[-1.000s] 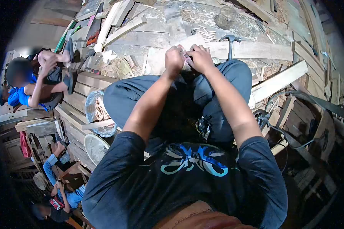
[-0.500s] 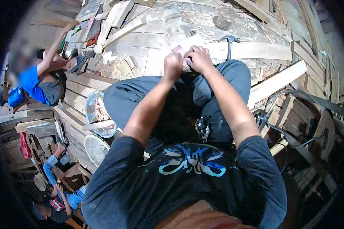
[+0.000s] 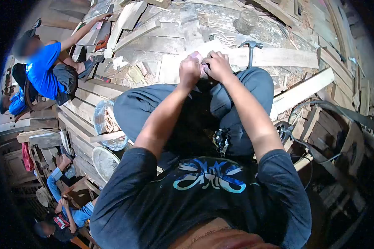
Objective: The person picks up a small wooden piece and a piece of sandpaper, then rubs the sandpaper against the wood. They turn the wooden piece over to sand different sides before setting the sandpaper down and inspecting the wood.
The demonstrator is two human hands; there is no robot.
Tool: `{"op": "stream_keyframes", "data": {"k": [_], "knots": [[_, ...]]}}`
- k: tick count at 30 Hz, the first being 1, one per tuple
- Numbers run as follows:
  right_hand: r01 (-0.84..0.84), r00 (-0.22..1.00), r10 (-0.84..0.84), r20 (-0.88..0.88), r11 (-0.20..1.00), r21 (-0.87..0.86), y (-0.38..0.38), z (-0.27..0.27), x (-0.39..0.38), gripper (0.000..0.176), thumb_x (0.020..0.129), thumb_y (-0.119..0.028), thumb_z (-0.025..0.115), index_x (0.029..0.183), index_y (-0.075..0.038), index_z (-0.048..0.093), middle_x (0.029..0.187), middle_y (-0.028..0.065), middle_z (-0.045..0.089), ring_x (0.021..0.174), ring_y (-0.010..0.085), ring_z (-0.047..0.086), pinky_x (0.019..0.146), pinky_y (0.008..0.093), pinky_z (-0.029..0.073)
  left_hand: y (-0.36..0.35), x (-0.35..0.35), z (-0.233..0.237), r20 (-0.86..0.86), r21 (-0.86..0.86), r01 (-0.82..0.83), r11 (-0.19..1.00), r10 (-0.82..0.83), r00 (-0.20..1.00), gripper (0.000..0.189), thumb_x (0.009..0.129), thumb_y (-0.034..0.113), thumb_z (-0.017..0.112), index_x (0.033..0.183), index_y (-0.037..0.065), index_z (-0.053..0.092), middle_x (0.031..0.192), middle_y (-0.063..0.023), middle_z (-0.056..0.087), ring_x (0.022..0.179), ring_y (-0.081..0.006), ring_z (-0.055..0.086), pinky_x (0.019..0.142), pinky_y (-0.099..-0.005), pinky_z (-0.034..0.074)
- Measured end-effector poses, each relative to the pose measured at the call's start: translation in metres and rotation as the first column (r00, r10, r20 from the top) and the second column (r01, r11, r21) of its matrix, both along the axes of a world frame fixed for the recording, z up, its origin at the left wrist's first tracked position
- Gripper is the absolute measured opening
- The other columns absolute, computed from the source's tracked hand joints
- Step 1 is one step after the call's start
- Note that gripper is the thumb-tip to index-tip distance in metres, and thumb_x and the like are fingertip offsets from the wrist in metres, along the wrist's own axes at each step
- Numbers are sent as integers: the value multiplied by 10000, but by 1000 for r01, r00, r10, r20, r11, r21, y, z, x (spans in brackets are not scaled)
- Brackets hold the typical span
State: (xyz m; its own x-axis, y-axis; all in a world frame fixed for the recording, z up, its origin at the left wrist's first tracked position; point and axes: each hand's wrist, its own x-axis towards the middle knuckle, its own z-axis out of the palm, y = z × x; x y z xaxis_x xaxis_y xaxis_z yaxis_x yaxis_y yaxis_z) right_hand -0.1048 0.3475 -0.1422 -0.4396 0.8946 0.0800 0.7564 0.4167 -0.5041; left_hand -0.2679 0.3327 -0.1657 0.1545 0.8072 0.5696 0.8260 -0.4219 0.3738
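Observation:
My left hand (image 3: 189, 71) is closed, its fingers curled at a small pinkish, flat piece (image 3: 196, 55) that looks like paper or thin sheet. My right hand (image 3: 218, 66) sits right beside it, fingers also pinched on the pink piece between the two. Most of that piece is hidden by my fingers. Both hands are in front of my crossed legs, over a pale board (image 3: 167, 67). Just right of them a claw hammer (image 3: 251, 50) lies with its head away from me, across a long plank (image 3: 284, 56).
A glass jar (image 3: 246, 21) stands farther off. Wood strips (image 3: 137, 35) and scraps lie at the left. Beside my left knee are a basin (image 3: 109, 124) with wood pieces and a white bucket (image 3: 105, 162). A cabled tool (image 3: 284, 129) is at right. Two people (image 3: 45, 70) sit at left.
My hands stay together and shift only slightly around the pink piece. The person in blue at the upper left has leaned, reaching an arm farther toward the wood pieces.

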Motion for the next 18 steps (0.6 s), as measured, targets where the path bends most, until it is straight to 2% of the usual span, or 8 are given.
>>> {"op": "stream_keyframes", "data": {"k": [3, 4, 8, 11, 12, 15, 18], "knots": [[12, 1000, -12, -6, 999, 31, -1, 0, 1, 174, 790, -237, 681, 956, -239, 736, 1070, 39, 581, 1109, 257, 516, 949, 472, 377, 17, 4, 6, 18, -137, -22, 990, 25, 1000, 39, 765, 33, 584, 735, 16, 603, 709, -191, 581, 691, -386, 598, 648, -493, 480], [17, 1000, -17, 8, 999, 29, -1, 1, 1, 177, 793, -236, 680, 962, -239, 736, 1066, 41, 580, 1105, 258, 517, 942, 462, 382, 16, 7, 16, 20, -206, -42, 978, 47, 999, 46, 787, 32, 601, 790, -2, 632, 712, -223, 575, 699, -426, 582, 655, -505, 474], [22, 1000, -22, -8, 1000, 17, -3, 3, 2, 185, 793, -245, 688, 971, -226, 735, 1061, 46, 580, 1100, 263, 520, 938, 455, 386, -4, 2, 8, 67, 29, 55, 998, -57, 996, 58, 767, 28, 608, 796, -19, 625, 790, -242, 618, 748, -434, 603, 672, -497, 493], [36, 999, -35, -26, 999, 25, -3, 1, 0, 193, 788, -256, 713, 971, -195, 728, 1041, 49, 582, 1084, 271, 525, 941, 455, 392, -8, -3, 4, 88, -68, 77, 995, -71, 994, 64, 763, 30, 606, 801, -17, 628, 833, -249, 633, 767, -432, 613, 684, -494, 501], [36, 999, -35, -20, 998, 43, -3, 2, -1, 192, 788, -258, 714, 969, -195, 728, 1040, 48, 581, 1085, 270, 524, 943, 458, 391, -5, -4, 4, 45, -133, 41, 990, -36, 998, 69, 780, 35, 596, 811, -19, 627, 807, -237, 621, 755, -426, 606, 665, -493, 490], [30, 1000, -30, -2, 998, 59, -4, 2, -1, 189, 790, -249, 705, 970, -202, 733, 1054, 50, 585, 1096, 267, 522, 945, 460, 387, 13, 4, 6, -2, -135, -26, 990, 26, 1000, 69, 797, 37, 585, 803, -10, 635, 771, -228, 602, 751, -420, 599, 644, -494, 475], [20, 1000, -20, -7, 999, 46, -4, 1, 0, 187, 781, -236, 704, 963, -217, 744, 1081, 51, 593, 1113, 259, 521, 943, 455, 381, 5, 3, 8, 76, -39, 59, 998, -55, 996, 54, 809, 48, 595, 805, 6, 629, 730, -224, 571, 718, -418, 579, 624, -502, 457]]}}
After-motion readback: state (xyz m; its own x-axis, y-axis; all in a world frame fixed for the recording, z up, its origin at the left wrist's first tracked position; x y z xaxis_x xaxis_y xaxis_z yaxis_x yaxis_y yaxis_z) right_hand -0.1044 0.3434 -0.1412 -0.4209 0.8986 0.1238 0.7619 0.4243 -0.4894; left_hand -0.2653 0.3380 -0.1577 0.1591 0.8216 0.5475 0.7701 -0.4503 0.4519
